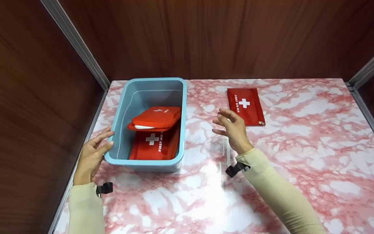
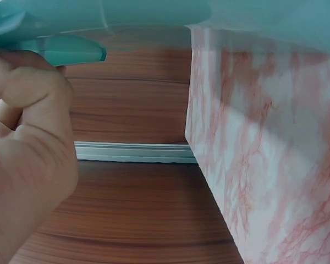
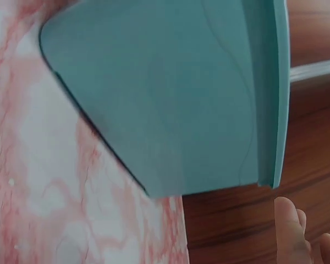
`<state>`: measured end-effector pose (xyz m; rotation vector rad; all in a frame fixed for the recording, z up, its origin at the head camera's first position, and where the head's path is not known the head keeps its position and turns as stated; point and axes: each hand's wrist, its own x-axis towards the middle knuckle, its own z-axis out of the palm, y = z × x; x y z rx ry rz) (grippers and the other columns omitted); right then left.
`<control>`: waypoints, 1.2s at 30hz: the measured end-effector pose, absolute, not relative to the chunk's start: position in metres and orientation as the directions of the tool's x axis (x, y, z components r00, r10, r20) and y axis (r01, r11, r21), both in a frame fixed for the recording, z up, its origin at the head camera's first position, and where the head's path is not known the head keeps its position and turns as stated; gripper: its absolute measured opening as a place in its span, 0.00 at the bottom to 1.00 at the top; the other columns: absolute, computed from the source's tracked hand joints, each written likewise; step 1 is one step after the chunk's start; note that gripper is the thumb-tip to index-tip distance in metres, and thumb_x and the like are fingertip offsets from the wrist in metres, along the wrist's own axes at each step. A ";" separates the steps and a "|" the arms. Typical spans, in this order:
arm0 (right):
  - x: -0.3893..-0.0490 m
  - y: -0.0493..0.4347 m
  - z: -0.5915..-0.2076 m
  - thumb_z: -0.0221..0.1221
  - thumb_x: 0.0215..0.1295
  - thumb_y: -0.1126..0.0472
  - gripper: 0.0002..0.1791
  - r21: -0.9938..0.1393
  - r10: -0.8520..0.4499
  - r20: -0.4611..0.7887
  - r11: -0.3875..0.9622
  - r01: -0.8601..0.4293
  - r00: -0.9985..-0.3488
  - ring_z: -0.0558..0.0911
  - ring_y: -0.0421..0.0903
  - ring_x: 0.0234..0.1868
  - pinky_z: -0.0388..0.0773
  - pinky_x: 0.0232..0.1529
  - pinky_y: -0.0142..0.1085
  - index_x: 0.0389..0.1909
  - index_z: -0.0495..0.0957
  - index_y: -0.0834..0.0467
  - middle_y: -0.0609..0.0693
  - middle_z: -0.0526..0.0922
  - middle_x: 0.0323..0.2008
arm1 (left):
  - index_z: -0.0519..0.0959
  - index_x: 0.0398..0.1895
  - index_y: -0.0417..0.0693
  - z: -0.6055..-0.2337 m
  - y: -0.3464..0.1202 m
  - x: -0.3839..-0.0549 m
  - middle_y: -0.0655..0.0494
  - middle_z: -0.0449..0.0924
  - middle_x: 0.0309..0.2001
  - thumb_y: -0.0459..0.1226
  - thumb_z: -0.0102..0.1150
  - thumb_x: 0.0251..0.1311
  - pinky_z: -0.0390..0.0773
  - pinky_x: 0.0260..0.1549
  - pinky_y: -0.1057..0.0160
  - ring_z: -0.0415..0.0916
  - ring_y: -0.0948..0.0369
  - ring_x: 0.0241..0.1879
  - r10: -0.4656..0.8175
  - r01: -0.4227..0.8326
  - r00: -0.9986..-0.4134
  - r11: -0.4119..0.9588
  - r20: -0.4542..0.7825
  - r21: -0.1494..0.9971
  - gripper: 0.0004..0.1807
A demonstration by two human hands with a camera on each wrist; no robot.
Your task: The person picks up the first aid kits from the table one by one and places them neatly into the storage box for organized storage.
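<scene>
A blue plastic bin [image 1: 141, 161] stands at the left of the table. My left hand [image 1: 91, 156] holds its left rim, and in the left wrist view the fingers curl at the rim [image 2: 71, 50]. Inside lie a red first aid kit pouch [image 1: 141, 146] with a white cross and, above it, a tilted orange-red pouch [image 1: 157, 117] with white showing at its edge. My right hand [image 1: 235, 131] hovers right of the bin with fingers loosely bent and nothing in them. Just beyond it, another flat red first aid pouch [image 1: 252, 105] lies on the table, partly covered by the fingers.
The pink-and-white marbled table [image 1: 304, 146] extends to the right. Dark wood panels [image 1: 222, 39] rise behind and on both sides, with metal strips [image 1: 76, 42] at the corners. Each wrist carries a small black camera [image 1: 235, 169].
</scene>
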<state>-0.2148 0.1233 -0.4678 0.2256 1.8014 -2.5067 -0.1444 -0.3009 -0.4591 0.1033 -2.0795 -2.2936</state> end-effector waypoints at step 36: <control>-0.240 0.203 -0.497 0.57 0.73 0.63 0.22 -0.946 0.191 -0.173 -0.304 0.109 -0.966 0.84 0.50 0.47 0.85 0.39 0.39 0.65 0.69 0.61 0.51 0.75 0.48 | 0.76 0.57 0.25 -0.460 -0.300 -0.146 0.64 0.76 0.62 0.18 0.56 0.62 0.82 0.45 0.65 0.54 0.53 0.72 -0.075 0.021 -0.997 -0.120 0.012 0.993 0.19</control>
